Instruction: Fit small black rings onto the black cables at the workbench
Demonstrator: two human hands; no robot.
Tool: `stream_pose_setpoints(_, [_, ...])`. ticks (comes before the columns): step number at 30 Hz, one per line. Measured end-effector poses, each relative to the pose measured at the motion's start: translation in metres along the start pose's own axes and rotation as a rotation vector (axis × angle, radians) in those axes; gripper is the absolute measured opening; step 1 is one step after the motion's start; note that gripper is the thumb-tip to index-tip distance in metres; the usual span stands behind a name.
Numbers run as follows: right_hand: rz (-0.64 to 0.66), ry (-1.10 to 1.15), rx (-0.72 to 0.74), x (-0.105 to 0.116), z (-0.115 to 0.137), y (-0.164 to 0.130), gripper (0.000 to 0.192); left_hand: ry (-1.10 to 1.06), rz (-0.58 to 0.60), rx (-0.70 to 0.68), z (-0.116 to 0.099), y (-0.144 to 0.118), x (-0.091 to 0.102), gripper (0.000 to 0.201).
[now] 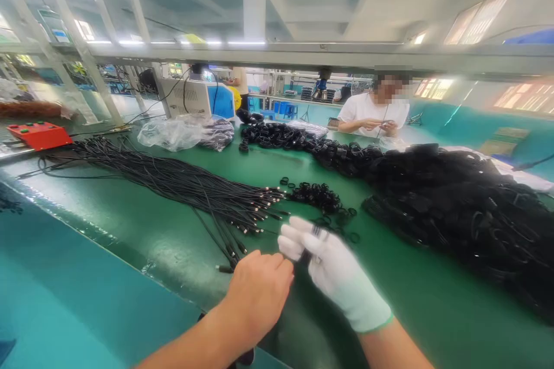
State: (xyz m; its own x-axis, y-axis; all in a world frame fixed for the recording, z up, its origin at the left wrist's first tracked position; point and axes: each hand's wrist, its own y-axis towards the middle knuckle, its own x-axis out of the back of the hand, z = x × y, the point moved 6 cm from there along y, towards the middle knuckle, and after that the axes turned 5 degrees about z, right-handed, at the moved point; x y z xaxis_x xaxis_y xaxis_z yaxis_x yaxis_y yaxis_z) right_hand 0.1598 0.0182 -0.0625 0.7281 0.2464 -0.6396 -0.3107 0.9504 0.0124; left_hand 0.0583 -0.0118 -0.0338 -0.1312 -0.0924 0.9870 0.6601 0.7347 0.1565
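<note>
My bare left hand point(258, 293) and my right hand point(329, 268), in a white glove, meet over the green table point(142, 230). Together they pinch the end of a black cable point(303, 255) with a small metal tip; the part between the fingers is mostly hidden. Just beyond them lies a bundle of black cables point(182, 181) with metal ends pointing toward my hands. A small heap of black rings point(315, 195) sits right behind my gloved fingers.
A large pile of coiled black cables point(459, 202) fills the right side. A plastic bag point(177, 131), a red box point(38, 134) and a white-blue machine point(197, 98) stand at the back left. A person in a white shirt point(372, 112) works across the table.
</note>
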Motion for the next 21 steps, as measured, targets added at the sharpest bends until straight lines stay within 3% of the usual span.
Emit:
stream_pose_setpoints(5, [0.278,-0.034,-0.204,-0.026,-0.019,-0.009,0.029,0.082,-0.073,-0.404,0.017,0.014,0.033,0.020])
stream_pose_setpoints(10, [0.377,0.052,-0.310,-0.024,-0.036,-0.015,0.038,-0.164,0.006,-0.466,0.031,0.027,0.038,0.011])
stream_pose_setpoints(13, [0.383,0.087,-0.386,-0.019,-0.043,-0.017,0.035,-0.216,-0.024,-0.491,0.028,0.026,0.043,0.012])
stream_pose_setpoints(15, [0.417,0.134,-0.427,-0.021,-0.044,-0.020,0.033,-0.252,0.009,-0.477,0.029,0.027,0.047,0.016])
stream_pose_setpoints(17, [0.462,0.181,-0.446,-0.026,-0.042,-0.023,0.033,-0.413,0.134,-0.388,0.034,0.029,0.043,0.015])
stream_pose_setpoints(19, [0.467,0.209,-0.441,-0.030,-0.041,-0.025,0.034,-0.718,0.296,-0.216,0.042,0.030,0.030,0.008])
stream_pose_setpoints(21, [0.434,0.216,-0.419,-0.031,-0.040,-0.024,0.036,-1.041,0.378,-0.022,0.047,0.027,0.012,0.009])
